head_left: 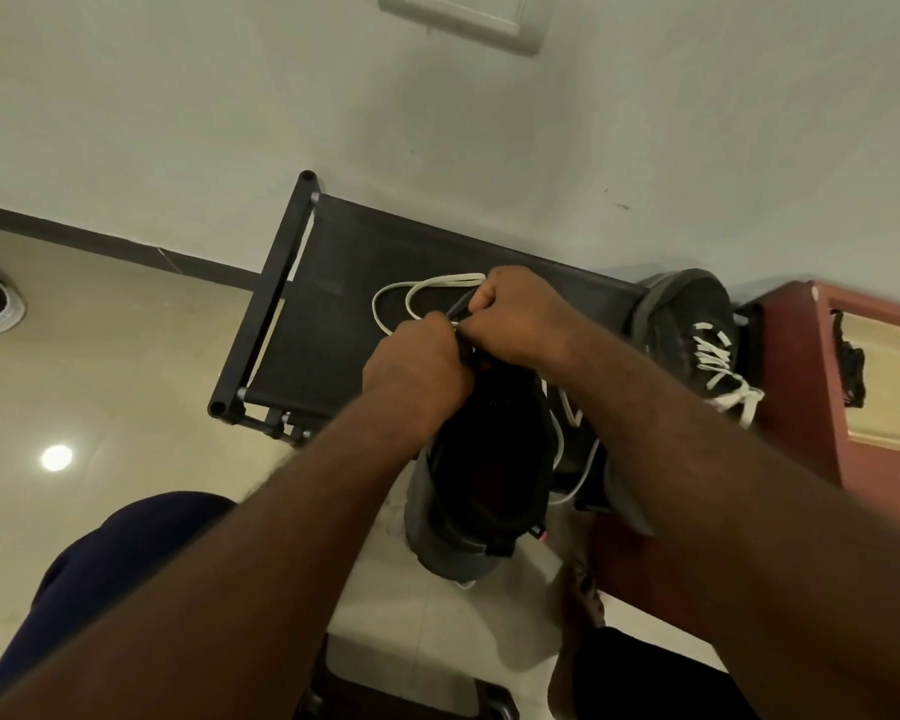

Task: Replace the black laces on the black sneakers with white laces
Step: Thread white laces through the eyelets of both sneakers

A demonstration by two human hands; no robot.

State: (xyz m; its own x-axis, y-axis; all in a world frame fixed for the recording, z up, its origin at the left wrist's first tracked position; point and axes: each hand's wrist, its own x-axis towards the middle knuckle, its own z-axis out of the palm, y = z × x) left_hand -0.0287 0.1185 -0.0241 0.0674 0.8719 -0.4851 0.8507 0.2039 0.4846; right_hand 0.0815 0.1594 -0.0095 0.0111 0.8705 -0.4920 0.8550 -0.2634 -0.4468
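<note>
Laced sneaker (pixel 689 324) beside unfinished sneaker (pixel 484 459), white lace (pixel 453 279) looped.

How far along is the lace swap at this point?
Done: the far sneaker already carries white laces. In hand: the left hand grips the second sneaker, the right hand holds its white lace, looped over the rack. Left: finishing that lacing; the hands hide how many eyelets remain.

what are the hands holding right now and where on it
Both the left hand and right hand grip the black sneaker at its far end, where the white lace loops out.
</note>
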